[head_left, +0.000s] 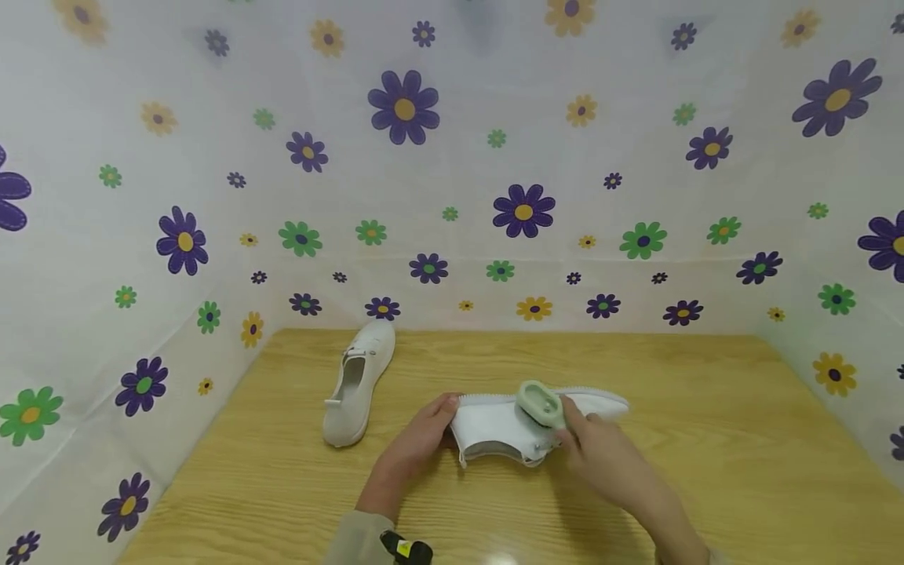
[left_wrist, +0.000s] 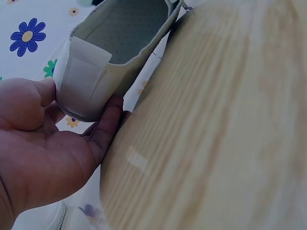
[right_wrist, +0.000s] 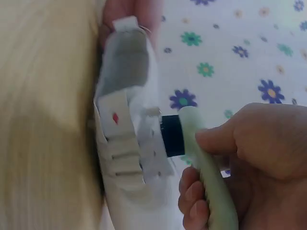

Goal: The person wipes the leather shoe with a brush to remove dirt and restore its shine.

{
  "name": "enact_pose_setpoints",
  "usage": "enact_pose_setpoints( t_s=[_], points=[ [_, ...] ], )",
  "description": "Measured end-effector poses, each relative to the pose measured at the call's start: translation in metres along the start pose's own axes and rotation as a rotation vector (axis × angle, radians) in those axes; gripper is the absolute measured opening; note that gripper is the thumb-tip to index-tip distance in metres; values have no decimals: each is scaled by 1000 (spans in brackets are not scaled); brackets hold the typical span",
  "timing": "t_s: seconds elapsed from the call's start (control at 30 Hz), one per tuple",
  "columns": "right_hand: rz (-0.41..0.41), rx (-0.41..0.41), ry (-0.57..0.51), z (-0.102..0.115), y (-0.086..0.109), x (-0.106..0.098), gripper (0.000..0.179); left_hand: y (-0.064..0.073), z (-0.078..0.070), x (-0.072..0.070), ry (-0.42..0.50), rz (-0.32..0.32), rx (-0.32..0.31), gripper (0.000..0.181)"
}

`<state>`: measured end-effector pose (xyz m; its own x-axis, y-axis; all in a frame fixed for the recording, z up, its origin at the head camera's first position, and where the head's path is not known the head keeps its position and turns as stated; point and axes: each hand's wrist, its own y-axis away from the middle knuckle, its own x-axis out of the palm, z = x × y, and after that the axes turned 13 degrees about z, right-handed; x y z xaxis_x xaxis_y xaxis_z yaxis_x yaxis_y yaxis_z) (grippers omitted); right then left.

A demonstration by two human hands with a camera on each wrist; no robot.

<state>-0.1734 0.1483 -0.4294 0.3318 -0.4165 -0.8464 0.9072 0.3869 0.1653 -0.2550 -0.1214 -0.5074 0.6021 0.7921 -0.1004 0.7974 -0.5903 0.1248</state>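
A white shoe point(head_left: 487, 424) lies on its side, its opening toward me and its toe to the right. My left hand point(head_left: 427, 428) grips its heel; in the left wrist view the thumb and fingers point(left_wrist: 111, 120) close round the heel, below the pull tab point(left_wrist: 86, 60). My right hand point(head_left: 600, 451) holds a pale green brush point(head_left: 540, 402) by its handle point(right_wrist: 213, 191). In the right wrist view the brush's dark bristles point(right_wrist: 172, 135) meet the side of the shoe beside the laces.
A second white shoe point(head_left: 359, 384) stands upright on the wooden table point(head_left: 720, 439), left of my hands. White cloth point(head_left: 466, 173) printed with flowers hangs behind the table and along both sides. A black strap device point(head_left: 406, 548) sits at my left sleeve.
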Motion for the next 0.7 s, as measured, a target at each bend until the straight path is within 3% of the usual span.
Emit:
enact_pose_setpoints(
  t_s=[0.2,0.33,0.4,0.6,0.7],
  points=[
    [104,-25,13,-1,9,-8,53,-3,1,2,-15,17,25,52],
    [42,47,13,-9,13,-18,54,-2,0,1,-25,-6,-7,56],
    [12,43,-9,-9,7,-16,55,-1,0,0,-30,-24,-15,56],
    [99,-51,-26,-4,6,-11,54,-5,0,2,-4,20,39,49],
    [103,-3,-10,-10,17,-20,53,-5,-1,5,-20,27,29,51]
  ],
)
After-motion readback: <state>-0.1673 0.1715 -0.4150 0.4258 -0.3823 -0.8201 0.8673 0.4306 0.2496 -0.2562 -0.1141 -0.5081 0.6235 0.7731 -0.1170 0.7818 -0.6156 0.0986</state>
